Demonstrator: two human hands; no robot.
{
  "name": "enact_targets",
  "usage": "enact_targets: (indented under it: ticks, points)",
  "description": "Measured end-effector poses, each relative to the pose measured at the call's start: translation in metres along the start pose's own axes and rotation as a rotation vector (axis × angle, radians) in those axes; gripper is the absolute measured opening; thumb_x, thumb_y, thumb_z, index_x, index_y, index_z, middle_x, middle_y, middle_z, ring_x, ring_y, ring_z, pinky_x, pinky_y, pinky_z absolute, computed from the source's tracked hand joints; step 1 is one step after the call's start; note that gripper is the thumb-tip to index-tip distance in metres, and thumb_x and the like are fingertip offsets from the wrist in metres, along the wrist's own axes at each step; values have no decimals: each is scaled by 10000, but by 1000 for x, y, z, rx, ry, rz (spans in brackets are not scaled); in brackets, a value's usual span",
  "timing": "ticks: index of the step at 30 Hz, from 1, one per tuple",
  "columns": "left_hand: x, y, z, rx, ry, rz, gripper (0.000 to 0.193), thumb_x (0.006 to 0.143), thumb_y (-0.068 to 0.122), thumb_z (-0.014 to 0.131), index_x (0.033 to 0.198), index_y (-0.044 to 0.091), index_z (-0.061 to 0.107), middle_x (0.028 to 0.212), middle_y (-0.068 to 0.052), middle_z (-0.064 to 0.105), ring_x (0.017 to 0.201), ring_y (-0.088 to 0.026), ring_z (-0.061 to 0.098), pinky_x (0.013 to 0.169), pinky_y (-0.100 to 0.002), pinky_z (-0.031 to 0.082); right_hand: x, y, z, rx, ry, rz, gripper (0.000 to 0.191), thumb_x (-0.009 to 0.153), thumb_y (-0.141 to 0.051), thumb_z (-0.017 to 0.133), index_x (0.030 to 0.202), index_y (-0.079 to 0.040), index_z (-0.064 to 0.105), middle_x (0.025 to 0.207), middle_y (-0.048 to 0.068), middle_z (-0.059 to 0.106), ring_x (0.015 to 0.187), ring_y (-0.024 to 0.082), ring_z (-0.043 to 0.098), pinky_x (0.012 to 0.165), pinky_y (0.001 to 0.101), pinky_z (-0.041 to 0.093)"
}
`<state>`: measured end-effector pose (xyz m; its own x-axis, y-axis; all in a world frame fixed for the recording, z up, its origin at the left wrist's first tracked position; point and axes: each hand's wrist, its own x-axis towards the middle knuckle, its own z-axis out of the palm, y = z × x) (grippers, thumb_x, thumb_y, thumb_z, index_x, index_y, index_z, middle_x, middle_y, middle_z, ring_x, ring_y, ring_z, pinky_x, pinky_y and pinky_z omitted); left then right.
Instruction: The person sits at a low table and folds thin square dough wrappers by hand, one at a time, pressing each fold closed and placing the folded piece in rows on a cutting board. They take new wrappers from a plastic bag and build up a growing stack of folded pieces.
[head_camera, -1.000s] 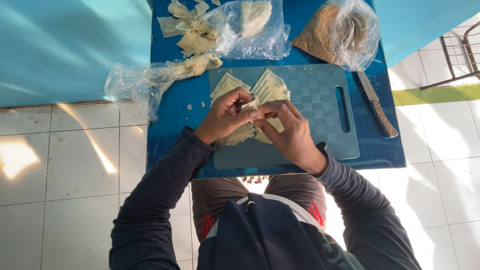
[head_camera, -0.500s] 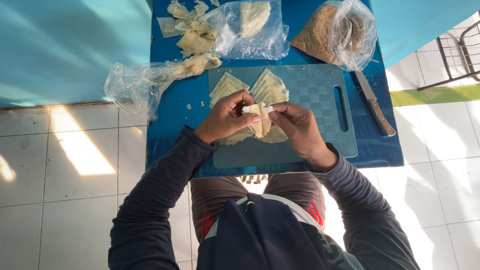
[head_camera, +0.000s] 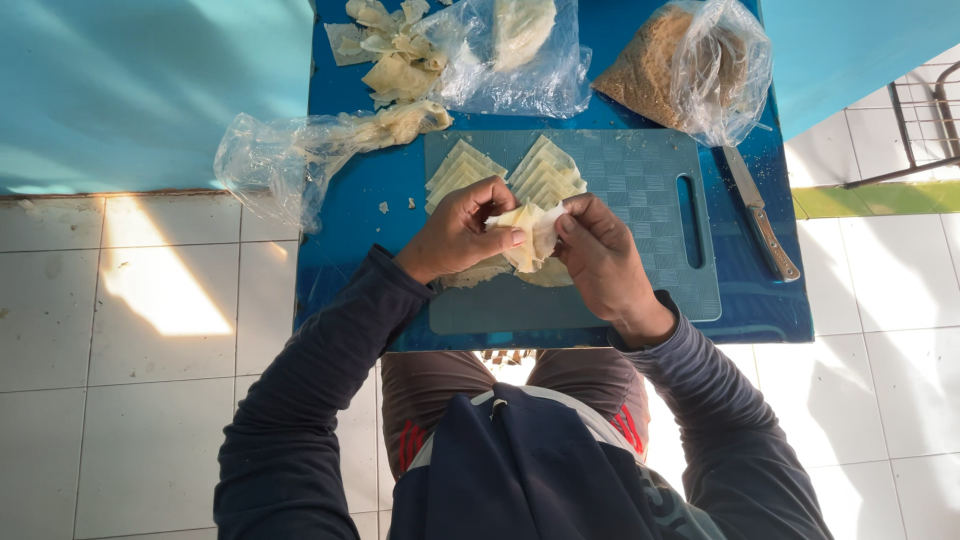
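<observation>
Person: seated at the bottom of the frame, dark long sleeves reaching up from the lower centre, knees tucked under the table edge.
Left hand: just left of frame centre, fingers closed in a pinch on the left edge of the pastry sheet.
Right hand: just right of centre, thumb and fingers pinched shut on the right edge of the same sheet.
Pastry sheet: thin, pale yellow, partly folded, held between both hands just above the cutting board.
Cutting board: grey-blue plastic with a slot handle on its right, lying at the centre of the blue table.
Folded stacks: two fans of pale pastry pieces on the board's upper part, just beyond the fingers; more pieces lie under the hands.
Knife: wooden handle, right of the board, lying on the table, blade pointing toward the top.
Crumb bag: clear plastic with brown crumbly filling, upper right.
Clear bags: crumpled, upper left and top centre, holding pastry.
Scraps: torn pastry trimmings heaped at the top of the table.
Floor: white tiles with sunlit patches, left and right.
</observation>
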<state>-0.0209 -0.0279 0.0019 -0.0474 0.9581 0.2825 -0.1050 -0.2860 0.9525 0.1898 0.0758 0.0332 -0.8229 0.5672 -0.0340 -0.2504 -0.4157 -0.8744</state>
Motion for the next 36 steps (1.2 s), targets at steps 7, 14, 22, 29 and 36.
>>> enact_targets:
  ticks: [7, 14, 22, 29, 36]
  points:
    - [-1, 0, -6, -49, 34, -52, 217, 924, 133, 756, 966, 109, 544, 933, 37, 543, 829, -48, 528, 746, -237, 481, 0, -10, -3, 99, 88, -36, 146, 1106, -63, 500, 1201, 4, 587, 1172, 108, 667, 1057, 176, 670, 978, 363, 568]
    - [-2, 6, -10, -113, 88, -49, 182, 916, 132, 756, 951, 110, 578, 962, 14, 602, 866, -72, 555, 795, -258, 490, -8, -24, -21, 73, 93, -116, 127, 1112, -10, 518, 1205, -3, 604, 1190, 108, 682, 1081, 182, 683, 992, 373, 579]
    - [-1, 9, -19, -256, 246, 5, 211, 888, 118, 759, 938, 129, 554, 972, 11, 593, 902, -83, 570, 823, -265, 503, -21, -47, -30, -1274, 235, -448, 118, 1016, 62, 578, 1087, 12, 658, 972, 104, 719, 872, 197, 671, 781, 347, 545]
    - [-1, 10, -19, -256, 262, 2, 219, 875, 118, 750, 925, 137, 537, 977, 14, 597, 898, -78, 570, 814, -269, 503, -45, -16, 20, -1889, -48, -832, 309, 899, -43, 680, 1200, 23, 654, 1031, 112, 693, 919, 240, 672, 841, 400, 495]
    - [-3, 12, -19, -169, 262, -13, 208, 884, 132, 738, 928, 133, 535, 960, 20, 597, 881, -63, 553, 800, -252, 482, -57, -14, 35, -1916, -124, -732, 429, 879, -75, 669, 1287, 47, 621, 1100, 107, 666, 964, 245, 644, 869, 401, 489]
